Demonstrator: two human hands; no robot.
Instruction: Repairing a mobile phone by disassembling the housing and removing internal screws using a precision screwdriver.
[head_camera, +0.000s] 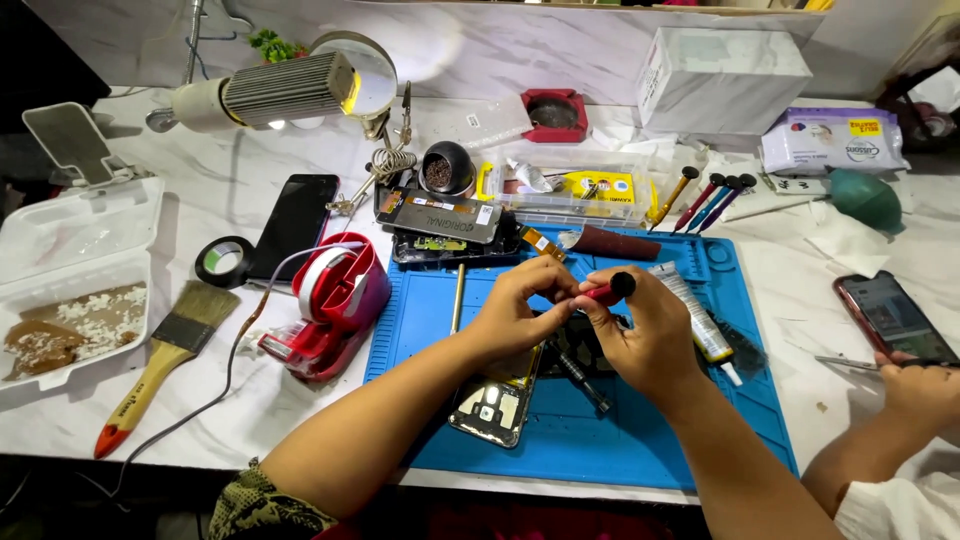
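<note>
- Red-handled screwdriver (612, 290) sits between both hands, its black cap end pointing up and away to the right, its long axis slanting down toward the left hand.
- Right hand (645, 335) wraps the handle, thumb and forefinger pinched around the red grip just below the cap.
- Left hand (515, 305) meets it from the left, fingertips pressed together at the shaft end; whether they pinch the tip itself or a small part there, I cannot tell.
- Both hands touch at the fingertips, so neither is nearer; the tool spans the gap.
- Opened phone (493, 400) lies just below the left wrist, partly under the forearm, long axis running toward the body.
- Small dark part (580, 350) rests directly beneath the hands on the blue mat (640, 440).
- Glue tube (695, 310) lies just right of the right hand, running away from the body.
- Red tape dispenser (335, 300) stands well left of the left hand.
- Another person's hand (915, 385) rests far to the right, beside a second phone (890, 318).
</note>
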